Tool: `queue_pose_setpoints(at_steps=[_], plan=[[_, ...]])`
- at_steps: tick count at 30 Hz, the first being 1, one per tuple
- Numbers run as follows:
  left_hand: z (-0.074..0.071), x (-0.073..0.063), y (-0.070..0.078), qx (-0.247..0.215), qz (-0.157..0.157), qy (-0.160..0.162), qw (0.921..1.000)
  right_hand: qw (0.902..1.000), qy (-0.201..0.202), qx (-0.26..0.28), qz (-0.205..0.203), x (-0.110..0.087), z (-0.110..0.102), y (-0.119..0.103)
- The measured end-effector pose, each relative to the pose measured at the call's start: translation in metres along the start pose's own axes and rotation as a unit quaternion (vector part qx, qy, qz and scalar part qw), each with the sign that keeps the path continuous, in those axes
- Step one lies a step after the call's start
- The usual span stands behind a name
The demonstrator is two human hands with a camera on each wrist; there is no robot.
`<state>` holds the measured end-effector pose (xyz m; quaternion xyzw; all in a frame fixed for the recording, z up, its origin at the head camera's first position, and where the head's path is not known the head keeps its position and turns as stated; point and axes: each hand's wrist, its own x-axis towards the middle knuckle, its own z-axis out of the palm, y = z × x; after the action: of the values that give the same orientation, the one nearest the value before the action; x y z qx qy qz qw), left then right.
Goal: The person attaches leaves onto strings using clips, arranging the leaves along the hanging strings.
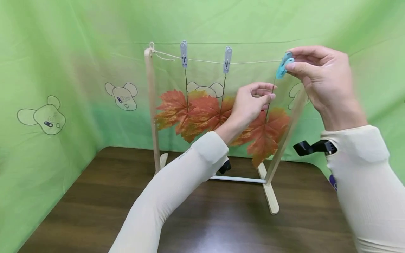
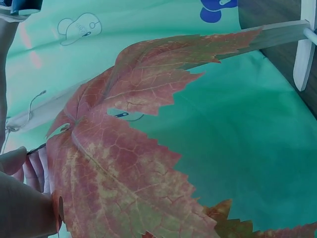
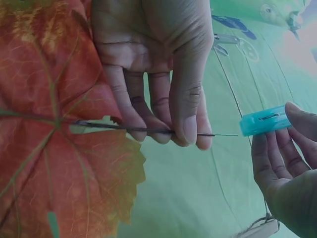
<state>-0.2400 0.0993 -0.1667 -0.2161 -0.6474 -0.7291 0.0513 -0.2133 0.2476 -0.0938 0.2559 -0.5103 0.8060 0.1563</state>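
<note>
My right hand (image 1: 330, 77) pinches a light blue clothespin (image 1: 282, 68) between thumb and fingers, at the right part of the string (image 1: 253, 63). Below and left of it, my left hand (image 1: 248, 102) pinches the thin dark stem (image 3: 106, 125) of an orange-red artificial maple leaf (image 1: 265, 131). That leaf hangs stem up; its stem tip points at the clothespin's jaw end in the right wrist view. Farther left, two grey clothespins (image 1: 184, 54) (image 1: 227, 59) grip the string, with similar leaves (image 1: 174, 109) hanging under them by their stems. My left forearm partly covers the middle leaf.
The string is tied to a wooden post (image 1: 152, 112) at left; a second post (image 1: 284, 140) leans at right. A white crossbar (image 1: 238, 179) joins them low down, with a wooden foot (image 1: 270, 196) on the brown table (image 1: 218, 218). Green cloth with printed animal heads surrounds it.
</note>
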Motion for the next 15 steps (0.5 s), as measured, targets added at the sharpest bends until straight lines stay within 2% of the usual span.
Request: queue_pose_setpoints(at_steps=[5,15], plan=[[0.002,0.003,0.001,-0.003,-0.004,0.006,1.0,0.9994,0.018,0.021,-0.022,0.008,0.002,-0.001],[0.0,0.01,0.006,0.028,-0.017,0.033,0.9989,0.9979,0.054,0.034,-0.01,0.024,0.013,-0.001]])
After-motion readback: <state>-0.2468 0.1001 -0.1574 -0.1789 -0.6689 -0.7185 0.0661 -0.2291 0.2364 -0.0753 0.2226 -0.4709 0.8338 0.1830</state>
